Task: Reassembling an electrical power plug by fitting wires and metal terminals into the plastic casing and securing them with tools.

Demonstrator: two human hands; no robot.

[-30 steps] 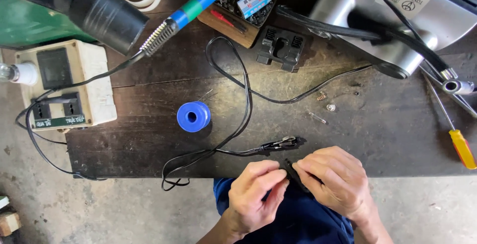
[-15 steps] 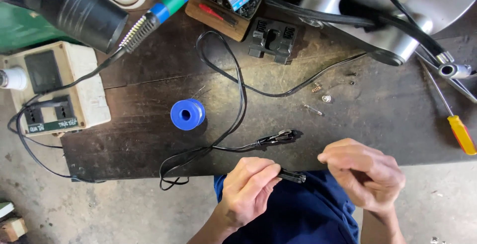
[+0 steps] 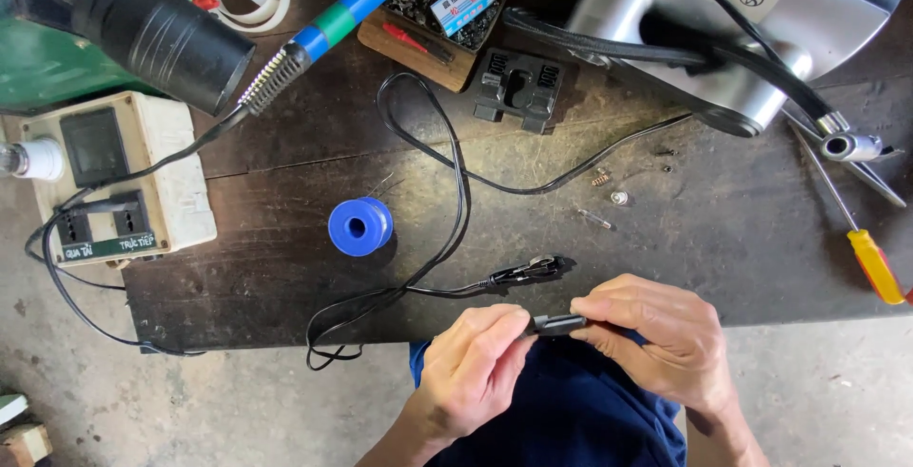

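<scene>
Both hands came back together on the small black part [image 3: 558,323] at the workbench's [image 3: 285,267] near edge.
I kept my left hand [image 3: 473,379] and right hand [image 3: 656,339] pinched narrowly on its ends, steady, beside the black cable's plug [image 3: 533,269].

Rough dark wooden bench [image 3: 723,267], glossy blue plastic spool [image 3: 359,226]

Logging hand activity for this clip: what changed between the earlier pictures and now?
Half a second ago the right hand was apart from the small black part, which the left hand alone held. It has since moved back left and pinched that part again, so both hands hold it. The blue spool, black cable and screwdriver lie as before.
</scene>
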